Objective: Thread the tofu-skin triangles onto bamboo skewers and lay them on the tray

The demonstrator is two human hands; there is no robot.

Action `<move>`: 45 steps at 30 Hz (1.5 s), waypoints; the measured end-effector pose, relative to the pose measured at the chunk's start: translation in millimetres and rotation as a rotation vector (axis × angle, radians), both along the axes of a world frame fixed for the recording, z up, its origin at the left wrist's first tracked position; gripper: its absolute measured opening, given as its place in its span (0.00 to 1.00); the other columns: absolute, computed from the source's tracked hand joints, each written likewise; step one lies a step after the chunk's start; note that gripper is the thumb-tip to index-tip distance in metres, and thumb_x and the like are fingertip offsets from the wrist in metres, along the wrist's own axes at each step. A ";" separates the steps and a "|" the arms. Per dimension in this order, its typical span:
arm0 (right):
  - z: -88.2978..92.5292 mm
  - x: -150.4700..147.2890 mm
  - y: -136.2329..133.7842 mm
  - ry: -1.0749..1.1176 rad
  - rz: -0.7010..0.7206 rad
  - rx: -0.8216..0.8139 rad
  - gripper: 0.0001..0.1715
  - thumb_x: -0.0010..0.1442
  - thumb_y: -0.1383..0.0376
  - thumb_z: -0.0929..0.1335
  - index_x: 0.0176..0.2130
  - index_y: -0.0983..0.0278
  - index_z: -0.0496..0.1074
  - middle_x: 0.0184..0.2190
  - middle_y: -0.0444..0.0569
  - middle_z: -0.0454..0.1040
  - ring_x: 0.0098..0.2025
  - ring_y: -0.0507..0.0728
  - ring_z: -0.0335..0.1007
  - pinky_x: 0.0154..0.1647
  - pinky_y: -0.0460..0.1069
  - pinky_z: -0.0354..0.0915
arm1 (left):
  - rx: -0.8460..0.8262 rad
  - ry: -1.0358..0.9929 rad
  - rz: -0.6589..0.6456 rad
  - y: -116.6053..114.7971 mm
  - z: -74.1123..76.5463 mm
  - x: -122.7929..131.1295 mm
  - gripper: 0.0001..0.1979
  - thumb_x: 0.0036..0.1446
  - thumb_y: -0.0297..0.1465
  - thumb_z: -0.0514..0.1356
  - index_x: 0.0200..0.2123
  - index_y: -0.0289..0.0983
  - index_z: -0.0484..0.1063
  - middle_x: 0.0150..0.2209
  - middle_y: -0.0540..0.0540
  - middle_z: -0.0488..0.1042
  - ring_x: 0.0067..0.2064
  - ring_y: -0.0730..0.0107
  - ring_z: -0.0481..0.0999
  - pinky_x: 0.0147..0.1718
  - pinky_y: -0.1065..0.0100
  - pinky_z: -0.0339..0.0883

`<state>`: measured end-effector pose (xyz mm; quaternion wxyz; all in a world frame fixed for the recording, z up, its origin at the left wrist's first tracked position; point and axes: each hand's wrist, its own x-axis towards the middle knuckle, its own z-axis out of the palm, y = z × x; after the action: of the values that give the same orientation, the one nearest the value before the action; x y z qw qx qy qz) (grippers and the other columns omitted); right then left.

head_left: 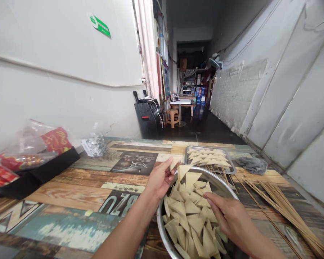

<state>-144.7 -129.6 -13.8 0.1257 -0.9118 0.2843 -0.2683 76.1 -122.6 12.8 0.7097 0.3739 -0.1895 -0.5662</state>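
Observation:
My left hand (160, 181) is at the far left rim of a metal bowl (160, 216), its thumb and fingers closed on a thin tofu triangle (174, 164). The bowl is heaped with similar pale tofu triangles (190, 207). Over the bowl's right side, my right hand (228, 214) pinches a thin bamboo skewer (199, 188), whose short visible end points left toward the heap. Most of that skewer is hidden by the fingers. Behind the bowl stands a metal tray (233, 169) holding rows of skewered triangles (209, 157).
Loose bamboo skewers (283, 205) lie on the table at right, near a crumpled grey cloth (251, 164). A black box (56, 168) with red packets and a shiny silver packet (95, 145) stand at left. A wall borders the table's left side.

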 end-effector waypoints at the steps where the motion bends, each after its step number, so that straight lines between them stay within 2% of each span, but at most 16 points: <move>1: -0.2 0.2 -0.3 0.000 0.001 0.000 0.16 0.62 0.66 0.56 0.38 0.64 0.70 0.31 0.51 0.77 0.31 0.55 0.74 0.32 0.46 0.67 | 0.007 -0.003 0.002 0.2 0.2 -0.8 0.08 0.49 0.29 0.61 0.32 0.28 0.71 0.33 0.42 0.73 0.20 0.84 0.61 0.12 0.82 0.51; 7: 0.2 0.2 0.3 -0.003 -0.004 -0.005 0.16 0.63 0.67 0.55 0.38 0.64 0.69 0.31 0.51 0.77 0.29 0.54 0.74 0.30 0.45 0.66 | 0.027 0.012 -0.005 1.1 1.4 -4.8 0.08 0.49 0.29 0.60 0.31 0.29 0.71 0.31 0.43 0.73 0.20 0.84 0.61 0.12 0.80 0.52; 12: 0.8 0.3 -0.1 -0.041 -0.021 -0.067 0.16 0.62 0.67 0.55 0.40 0.65 0.70 0.31 0.51 0.77 0.29 0.54 0.75 0.31 0.45 0.67 | -0.035 -0.035 0.023 3.3 2.0 -5.3 0.17 0.53 0.39 0.56 0.35 0.29 0.72 0.33 0.41 0.74 0.23 0.79 0.67 0.18 0.77 0.59; 14: 0.7 0.3 -0.8 -0.057 -0.019 -0.090 0.16 0.62 0.68 0.55 0.40 0.65 0.69 0.32 0.52 0.77 0.30 0.54 0.75 0.31 0.45 0.67 | -0.034 -0.057 0.033 4.2 2.3 -5.8 0.18 0.54 0.39 0.54 0.36 0.29 0.72 0.33 0.41 0.74 0.25 0.78 0.68 0.20 0.76 0.61; 17: 1.1 0.1 -1.2 -0.067 -0.025 -0.093 0.16 0.62 0.68 0.55 0.40 0.64 0.69 0.33 0.51 0.77 0.31 0.54 0.75 0.32 0.45 0.67 | -0.019 -0.084 0.042 5.5 1.1 -7.3 0.15 0.53 0.38 0.56 0.36 0.31 0.71 0.32 0.42 0.74 0.26 0.77 0.69 0.22 0.76 0.62; 24: 0.0 1.6 0.3 -0.044 -0.022 -0.055 0.16 0.62 0.67 0.55 0.41 0.63 0.69 0.32 0.50 0.77 0.31 0.53 0.74 0.32 0.45 0.66 | -0.102 -0.207 -0.052 6.1 -7.0 -8.9 0.13 0.47 0.36 0.62 0.33 0.32 0.72 0.31 0.45 0.73 0.29 0.77 0.70 0.24 0.77 0.62; 29: 8.3 -3.7 -4.7 -0.054 -0.074 -0.020 0.16 0.63 0.66 0.54 0.39 0.63 0.68 0.28 0.48 0.76 0.29 0.53 0.73 0.30 0.44 0.64 | -0.072 -0.292 -0.058 8.2 -3.0 -11.9 0.15 0.47 0.37 0.61 0.35 0.32 0.73 0.32 0.43 0.74 0.29 0.77 0.69 0.23 0.77 0.60; 32: 19.9 -11.6 -19.5 0.040 -0.200 -0.029 0.18 0.64 0.64 0.53 0.40 0.64 0.68 0.32 0.49 0.75 0.31 0.53 0.72 0.32 0.45 0.64 | -0.016 -0.490 -0.040 12.7 1.4 -16.7 0.18 0.45 0.36 0.62 0.39 0.33 0.74 0.33 0.41 0.76 0.27 0.75 0.69 0.23 0.76 0.61; 36: 30.7 -13.5 -56.1 0.312 -0.448 -0.033 0.20 0.64 0.64 0.53 0.37 0.66 0.69 0.30 0.51 0.75 0.33 0.56 0.72 0.34 0.47 0.62 | -0.037 -0.837 -0.060 16.2 -0.9 -21.6 0.14 0.44 0.33 0.62 0.36 0.34 0.76 0.31 0.42 0.77 0.32 0.68 0.73 0.33 0.70 0.65; 39: 29.4 -1.3 -88.5 0.426 -0.523 0.004 0.18 0.63 0.64 0.57 0.32 0.69 0.71 0.30 0.55 0.75 0.34 0.56 0.71 0.35 0.48 0.63 | -0.075 -0.946 -0.070 15.2 -7.7 -22.0 0.11 0.44 0.32 0.62 0.33 0.37 0.78 0.33 0.43 0.77 0.36 0.63 0.74 0.37 0.67 0.65; 42: 22.8 19.7 -115.3 0.522 -0.572 0.052 0.13 0.61 0.62 0.62 0.36 0.70 0.70 0.35 0.50 0.73 0.36 0.54 0.70 0.38 0.51 0.65 | -0.109 -0.985 -0.069 14.0 -12.4 -21.2 0.10 0.43 0.32 0.62 0.31 0.39 0.78 0.34 0.45 0.77 0.37 0.61 0.74 0.39 0.66 0.64; 45: 18.2 41.9 -129.7 0.578 -0.598 0.083 0.13 0.60 0.62 0.64 0.40 0.70 0.68 0.38 0.50 0.71 0.38 0.54 0.70 0.39 0.52 0.66 | -0.111 -1.078 -0.105 14.0 -13.3 -20.7 0.10 0.46 0.33 0.59 0.32 0.40 0.78 0.34 0.46 0.77 0.38 0.60 0.74 0.40 0.66 0.64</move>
<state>-102.7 -259.4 4.5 -0.0062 -0.8211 0.5705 -0.0146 55.4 -108.6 -0.5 0.5014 0.5632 -0.5748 -0.3179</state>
